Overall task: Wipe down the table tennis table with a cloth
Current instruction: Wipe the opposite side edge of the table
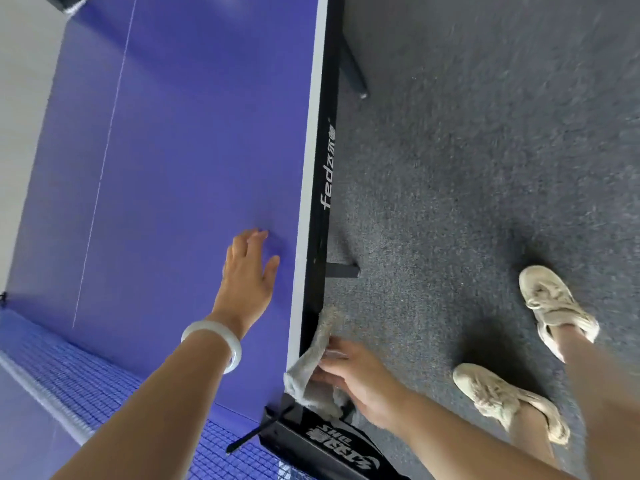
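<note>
Gripping the cloth [313,362] in curled fingers, the right hand [360,382] held it against the black side rail of the surface [180,150], just beside the net clamp [311,441]. One part of the cloth reached the white edge stripe & the rest lay along the rail. The left hand [247,275] lay open and flat on the blue top, fingers straight, holding nothing. It was near the same edge but farther from the net [86,382], w/ a pale bangle [218,344] on that wrist.

The cloth looked soft, limp & light, prob. terry. It drooped where unsupported, so it had no stiffness to push with. The best hold, judging from this, was a bunched wad under the palm or fingers, i.e. pressure spread over the fabric, not a corner pinch. It would likely drag rather than slip on the matte top.

The surface looked hard, smooth & rigid, so it could prob. take firm pressure. Care seemed needed only by the clamp & net, where fabric could snag.
</note>
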{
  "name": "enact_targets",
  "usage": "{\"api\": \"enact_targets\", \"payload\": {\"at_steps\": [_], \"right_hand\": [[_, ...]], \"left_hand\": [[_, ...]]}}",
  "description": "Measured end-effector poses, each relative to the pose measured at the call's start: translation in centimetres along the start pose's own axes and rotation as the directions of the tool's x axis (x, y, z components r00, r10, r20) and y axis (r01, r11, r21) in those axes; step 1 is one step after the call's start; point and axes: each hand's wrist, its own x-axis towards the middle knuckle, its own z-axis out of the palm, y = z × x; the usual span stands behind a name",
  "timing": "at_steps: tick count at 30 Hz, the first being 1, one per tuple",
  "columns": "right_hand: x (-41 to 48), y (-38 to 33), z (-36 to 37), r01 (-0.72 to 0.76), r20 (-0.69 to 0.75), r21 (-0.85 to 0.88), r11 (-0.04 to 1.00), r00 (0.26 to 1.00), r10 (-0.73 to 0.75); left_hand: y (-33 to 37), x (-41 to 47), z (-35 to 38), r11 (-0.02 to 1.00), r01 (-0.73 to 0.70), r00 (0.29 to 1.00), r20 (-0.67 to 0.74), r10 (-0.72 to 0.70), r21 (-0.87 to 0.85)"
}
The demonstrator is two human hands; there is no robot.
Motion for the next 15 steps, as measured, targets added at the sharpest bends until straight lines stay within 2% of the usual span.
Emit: {"api": "enact_targets", "payload": {"at_steps": [2, 4, 10, 13, 15], "right_hand": [[0.0, 0.2, 0.7, -0.004, -0.010, -0.185, 0.983, 1.000, 0.002], [0.6, 0.3, 1.0, -0.014, -0.042, -0.287, 0.958, 0.999, 0.002], [2.3, 1.8, 2.7, -0.019, -0.047, -0.209, 0.978, 0.999, 0.010], [3.6, 2.9, 4.8, 0.025, -0.196, -0.169, 0.985, 0.979, -0.058], [4.7, 3.4, 5.8, 0.056, -0.318, -0.208, 0.976, 0.940, -0.122]], "left_hand": [[0.4, 1.0, 0.4, 0.997, -0.059, 0.998, -0.031, 0.060, 0.051], [0.9, 2.0, 0.9, 0.989, -0.110, 0.992, -0.042, 0.115, 0.102], [1.3, 2.0, 2.9, 0.988, -0.147, 0.985, -0.083, 0.150, 0.045], [1.2, 2.0, 3.5, 0.988, -0.153, 0.981, -0.123, 0.147, -0.033], [0.9, 2.0, 3.8, 0.985, -0.158, 0.979, -0.142, 0.148, -0.063]]}}
